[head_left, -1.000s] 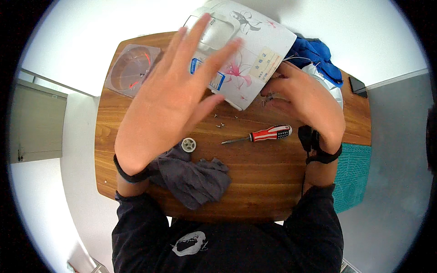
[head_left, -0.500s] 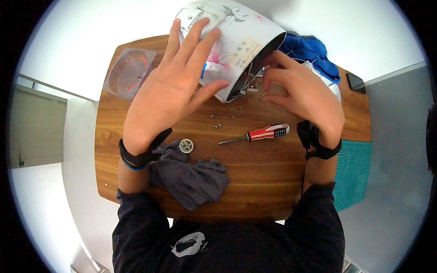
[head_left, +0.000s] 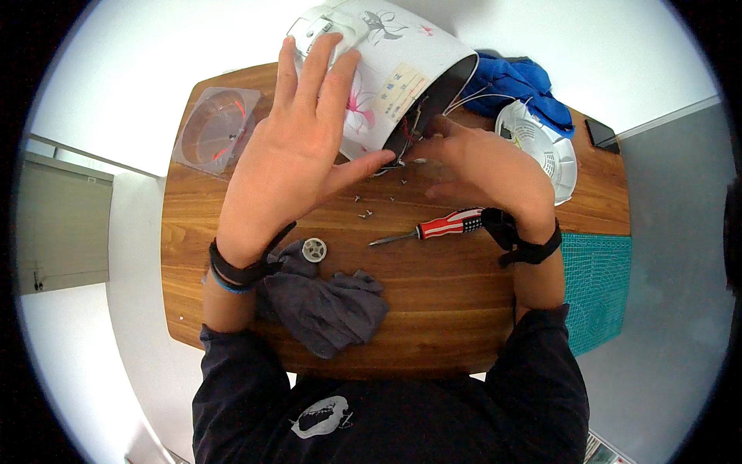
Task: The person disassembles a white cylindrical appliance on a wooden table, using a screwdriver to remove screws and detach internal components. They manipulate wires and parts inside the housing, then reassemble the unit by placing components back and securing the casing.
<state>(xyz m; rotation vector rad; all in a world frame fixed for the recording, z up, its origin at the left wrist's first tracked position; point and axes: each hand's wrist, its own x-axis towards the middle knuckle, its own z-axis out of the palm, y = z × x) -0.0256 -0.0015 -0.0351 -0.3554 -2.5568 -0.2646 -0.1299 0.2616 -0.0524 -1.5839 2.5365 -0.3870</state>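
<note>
A white rice cooker with a flower pattern lies tipped on its side at the back of the table. Its dark open base faces right, with wires showing inside. My left hand rests against the cooker's body, fingers spread. At the open base is my right hand, its fingers bent toward the wires and the thumb apart, slightly blurred; no held thing shows, and some fingertips are hidden. A red, white and black screwdriver lies near my right wrist. Several small screws lie between the hands.
A white vented base cover sits right of my right hand, near a blue cloth and a phone. A clear plastic box is at left. Nearer lie a grey cloth, a small round part and a green mat.
The cooker has shifted slightly left along with my left hand. My right hand has moved left and a little down, closer to the wires, uncovering the white base cover.
</note>
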